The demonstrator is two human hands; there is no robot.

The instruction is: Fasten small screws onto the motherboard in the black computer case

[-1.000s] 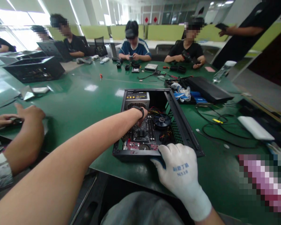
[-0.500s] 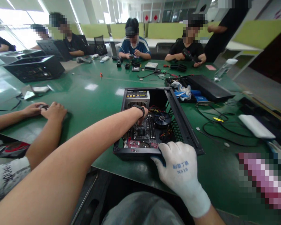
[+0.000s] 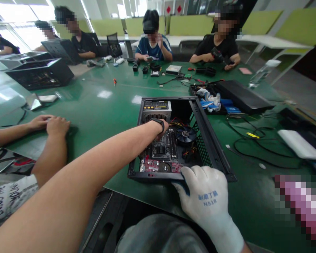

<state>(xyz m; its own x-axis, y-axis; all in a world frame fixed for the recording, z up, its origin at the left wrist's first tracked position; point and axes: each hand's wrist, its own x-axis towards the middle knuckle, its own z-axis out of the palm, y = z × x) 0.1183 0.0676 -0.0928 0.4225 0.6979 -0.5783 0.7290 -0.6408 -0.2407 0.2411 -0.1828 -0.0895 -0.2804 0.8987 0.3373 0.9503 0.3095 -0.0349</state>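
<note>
An open black computer case (image 3: 214, 147) lies flat on the green table (image 3: 102, 112) in front of me. Inside it are a motherboard (image 3: 160, 151), a round CPU fan (image 3: 185, 134) and a grey power supply (image 3: 156, 109). My bare left arm reaches into the case. My left hand (image 3: 162, 129), with a black band at the wrist, bends down over the motherboard, and its fingers are hidden. My right hand (image 3: 202, 191), in a white glove, is closed over the case's near edge.
A co-worker's two hands (image 3: 51, 123) rest on the table at left. Another black case (image 3: 39, 73) stands far left. A flat black unit (image 3: 243, 98), loose black cables (image 3: 252, 149) and a white slab (image 3: 300, 144) lie to the right. Several people sit across the table.
The co-worker's hands at left have slid farther onto the table and come together. The standing person at the right has left the view. My own hands have stayed where they were.
</note>
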